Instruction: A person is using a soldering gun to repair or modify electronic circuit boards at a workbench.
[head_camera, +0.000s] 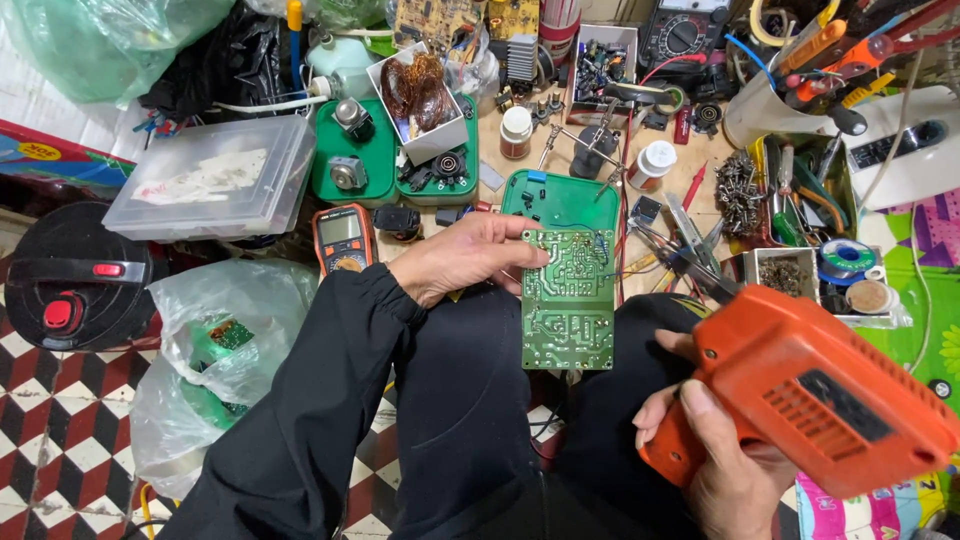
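Soldering prep: left hand (462, 262) pinching green circuit board (568, 300) by edge, right hand (722, 462) gripping orange solder gun (812, 395); next prob needs tip brought to a joint.

Landmark: orange multimeter (344, 238) on cluttered bench.
- Clear lidded plastic box (212, 177) just left of it.
- Black cooker lid with red button (75, 277) farther left, on checkered floor.
- Clear bag holding green boards (215, 355) below it.
- Green trays with parts (392, 155) just above it.
- Solder spool (846, 259) far right.
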